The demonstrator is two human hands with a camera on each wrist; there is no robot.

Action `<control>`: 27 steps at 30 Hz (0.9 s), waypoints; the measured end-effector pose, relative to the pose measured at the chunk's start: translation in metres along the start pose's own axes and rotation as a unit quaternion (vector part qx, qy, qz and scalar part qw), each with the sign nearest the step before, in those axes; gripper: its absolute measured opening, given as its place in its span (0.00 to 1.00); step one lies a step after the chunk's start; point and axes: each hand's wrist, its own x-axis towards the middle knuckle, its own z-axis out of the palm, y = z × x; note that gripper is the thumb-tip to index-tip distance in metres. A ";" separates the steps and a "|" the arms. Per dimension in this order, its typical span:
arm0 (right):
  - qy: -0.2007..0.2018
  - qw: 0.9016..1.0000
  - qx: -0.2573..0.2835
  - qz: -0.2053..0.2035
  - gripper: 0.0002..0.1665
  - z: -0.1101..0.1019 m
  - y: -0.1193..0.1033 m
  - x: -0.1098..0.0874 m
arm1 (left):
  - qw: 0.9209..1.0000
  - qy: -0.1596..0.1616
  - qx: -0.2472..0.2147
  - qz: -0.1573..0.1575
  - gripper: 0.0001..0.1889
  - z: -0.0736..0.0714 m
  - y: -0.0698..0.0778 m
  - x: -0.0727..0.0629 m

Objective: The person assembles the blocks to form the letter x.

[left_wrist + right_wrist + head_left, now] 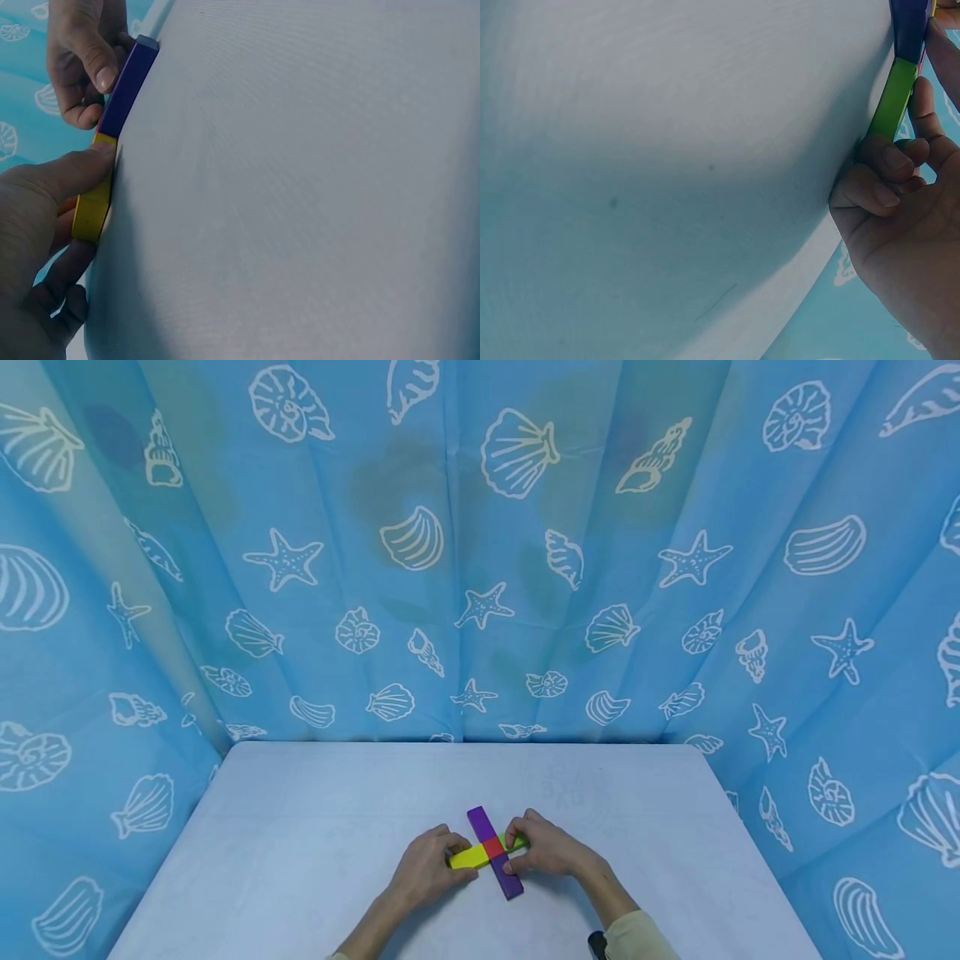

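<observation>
A cross of coloured blocks lies on the white table. A red square (pixel 492 847) forms its centre, with a purple block (pixel 478 821) on the far side and a dark purple block (pixel 507 880) on the near side. My left hand (pixel 427 867) pinches the yellow block (pixel 467 858) that makes the left arm, thumb on its near side. On the right, my right hand (pixel 553 847) holds the green block (pixel 891 105) with curled fingers around its outer end. The right thumb touches the dark purple block's edge.
The white table (pixel 315 802) runs back to a blue curtain (pixel 337 593) printed with white shells and starfish, which also hangs along both sides. A dark band (pixel 597 945) shows at the right wrist, beside a pale sleeve (pixel 637 937).
</observation>
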 end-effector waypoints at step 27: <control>-0.016 1.000 -0.001 -0.004 0.17 -0.003 -0.001 0.002 | 1.000 -0.022 -0.007 -0.012 0.23 0.001 -0.002 0.003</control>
